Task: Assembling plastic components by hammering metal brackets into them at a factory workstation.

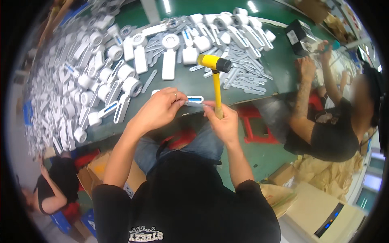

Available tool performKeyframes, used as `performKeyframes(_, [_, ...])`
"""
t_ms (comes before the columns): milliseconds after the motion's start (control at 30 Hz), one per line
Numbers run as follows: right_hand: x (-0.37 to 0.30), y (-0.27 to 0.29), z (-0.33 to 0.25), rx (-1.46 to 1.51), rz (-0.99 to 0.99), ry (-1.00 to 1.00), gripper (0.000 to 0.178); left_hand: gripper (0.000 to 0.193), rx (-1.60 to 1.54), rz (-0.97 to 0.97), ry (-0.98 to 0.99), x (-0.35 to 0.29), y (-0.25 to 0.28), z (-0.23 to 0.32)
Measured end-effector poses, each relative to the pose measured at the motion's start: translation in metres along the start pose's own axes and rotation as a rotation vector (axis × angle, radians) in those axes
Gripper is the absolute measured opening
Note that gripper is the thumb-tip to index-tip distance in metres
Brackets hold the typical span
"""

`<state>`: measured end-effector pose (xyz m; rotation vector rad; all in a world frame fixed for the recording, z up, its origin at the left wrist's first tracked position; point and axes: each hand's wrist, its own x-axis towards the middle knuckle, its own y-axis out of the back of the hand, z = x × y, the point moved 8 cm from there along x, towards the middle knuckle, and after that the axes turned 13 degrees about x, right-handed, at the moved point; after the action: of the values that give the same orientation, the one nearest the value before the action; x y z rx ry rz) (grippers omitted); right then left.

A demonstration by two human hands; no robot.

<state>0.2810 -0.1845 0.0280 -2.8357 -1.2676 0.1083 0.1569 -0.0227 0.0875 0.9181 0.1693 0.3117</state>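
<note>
At the table's near edge, my left hand (160, 109) is closed over a white plastic handle part (196, 98) with a blue strip in its slot. A thin grey cover strip (194, 104) lies along that part's near side, between my left thumb and my right fingertips. My right hand (224, 123) is wrapped round the lower handle of a mallet (210, 62) with a yellow head and a black face. The mallet stands upright, its head above the table. Its thumb and forefinger reach the strip's right end; the exact contact is too small to tell.
White plastic parts with round heads (170, 41) are heaped across the left and back of the green table (160, 81). Loose grey strips (243, 69) lie in a pile at the right. Another person (336, 117) works at the right, one more sits far left. Red stools (253, 123) stand below.
</note>
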Motion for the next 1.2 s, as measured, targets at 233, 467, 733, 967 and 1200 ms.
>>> performKeyframes(233, [0.023, -0.04, 0.014, -0.042, -0.112, -0.192, 0.027, 0.057, 0.329, 0.489, -0.018, -0.053, 0.014, -0.047])
performKeyframes(467, [0.041, -0.047, 0.019, -0.221, -0.26, -0.193, 0.021, 0.056, 0.362, 0.523, -0.151, -0.044, -0.002, -0.046])
performKeyframes(733, [0.044, -0.035, 0.018, -0.172, -0.199, -0.155, 0.021, 0.053, 0.242, 0.573, -0.156, -0.043, 0.001, -0.05])
performKeyframes(967, [0.047, -0.038, 0.024, -0.25, -0.276, -0.128, 0.022, 0.043, 0.234, 0.604, -0.158, -0.037, -0.002, -0.055])
performKeyframes(1200, [0.049, -0.04, 0.018, -0.281, -0.298, -0.332, 0.029, 0.033, 0.45, 0.53, -0.39, -0.037, -0.014, -0.046])
